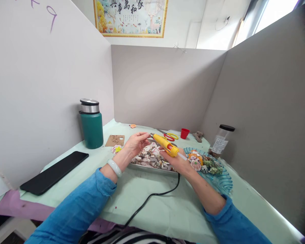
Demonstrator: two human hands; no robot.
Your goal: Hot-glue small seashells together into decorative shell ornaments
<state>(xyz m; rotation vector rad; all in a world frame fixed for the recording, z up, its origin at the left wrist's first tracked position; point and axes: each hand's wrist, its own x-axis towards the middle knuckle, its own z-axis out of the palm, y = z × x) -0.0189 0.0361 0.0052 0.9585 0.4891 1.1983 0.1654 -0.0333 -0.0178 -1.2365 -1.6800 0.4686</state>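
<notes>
My right hand [178,162] is wrapped round a yellow hot glue gun [165,145], its nozzle pointing left and a whitish glue stick poking out of its back end. At the nozzle tip, my left hand [137,143] has thumb and fingers pinched together; whatever sits between them is too small to make out. Below both hands lies a metal tray [155,169] filled with mixed small seashells [148,156]. A black cord [152,195] hangs from the gun and runs over the table to its front edge.
Left: a green bottle [92,130], black phone [57,172], brown card [115,140] and shell piece with a yellow star [116,149]. Behind: scissors [169,137] and red cup [184,133]. Right: a blue plate [227,183] of shells and stones, and a black-lidded jar [221,140]. Grey panels [165,84] enclose the table.
</notes>
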